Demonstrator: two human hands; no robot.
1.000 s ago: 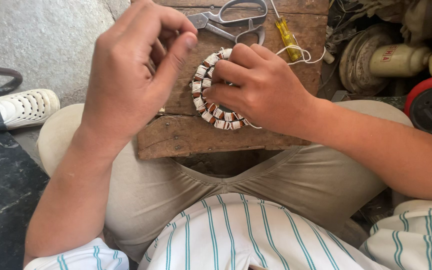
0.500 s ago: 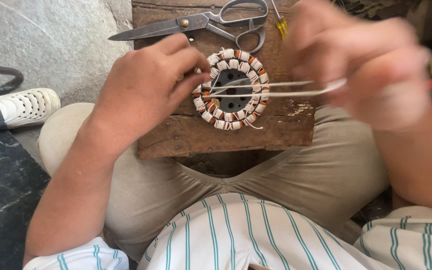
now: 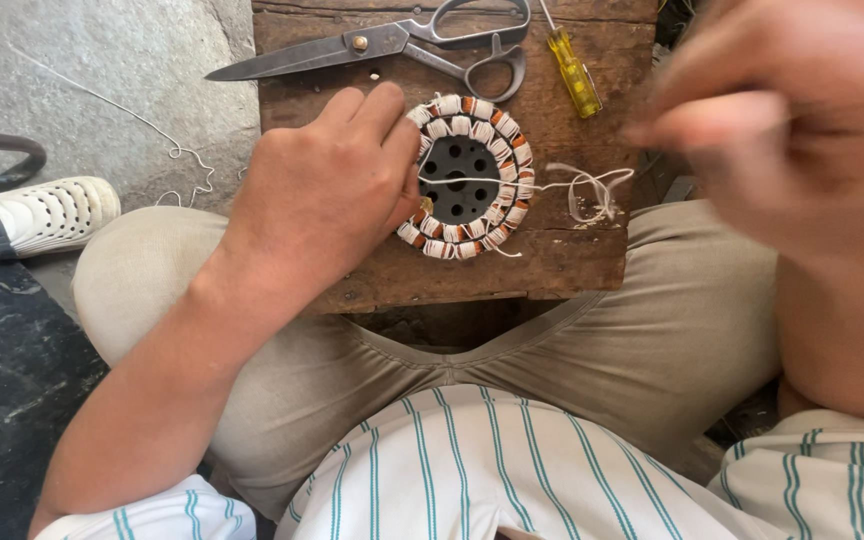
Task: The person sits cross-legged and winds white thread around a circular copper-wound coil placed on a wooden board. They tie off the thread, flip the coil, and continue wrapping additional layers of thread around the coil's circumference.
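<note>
L hand (image 3: 317, 190) lies palm-down on the stator (image 3: 467, 177), fingers curled over its left rim, thumb and fingertips pressed together on the left side of the ring, pinching the near end of the cord (image 3: 512, 183). L forearm runs down-left across the thigh. R hand (image 3: 782, 120) is raised close to the cam, blurred, fingers bunched toward the left; can't tell for sure what it grips, though the cord loops toward it.

Stator lies flat at the mid of the wooden block (image 3: 572, 250), a ring of white-wrapped coils w/ orange-brown gaps and a dark holed core. Cord crosses the core left to right, then loops loosely on the block just right of the ring.

Scissors (image 3: 392, 42) lie at the block's top edge, blades pointing left. Yellow-handled screwdriver (image 3: 572, 72) lies just right of them, well apart from the stator. No labels visible.
</note>
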